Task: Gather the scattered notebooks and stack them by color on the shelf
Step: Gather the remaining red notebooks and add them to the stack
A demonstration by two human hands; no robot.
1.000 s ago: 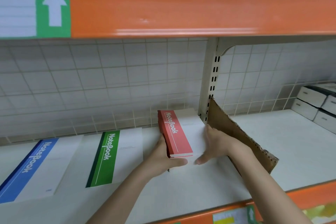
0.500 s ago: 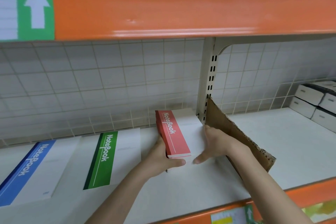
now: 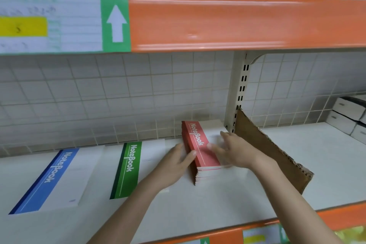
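Note:
A stack of red-striped notebooks (image 3: 202, 144) lies on the white shelf (image 3: 227, 204), near the upright post. My left hand (image 3: 176, 162) presses flat against the stack's left side, its thumb on the red cover. My right hand (image 3: 235, 150) rests on top of the stack with its fingers spread and blurred. A green-striped notebook (image 3: 130, 168) lies to the left of the stack. Further left lies a blue-striped notebook (image 3: 51, 180).
A brown cardboard divider (image 3: 273, 154) stands slanted just right of my right arm. White boxes (image 3: 348, 117) sit at the far right of the shelf. An orange upper shelf edge (image 3: 237, 24) hangs overhead, with stationery goods above it.
My right hand has moved from the stack's right front corner onto its top. My left thumb has shifted from the front edge up to the cover. The camera has tilted upward.

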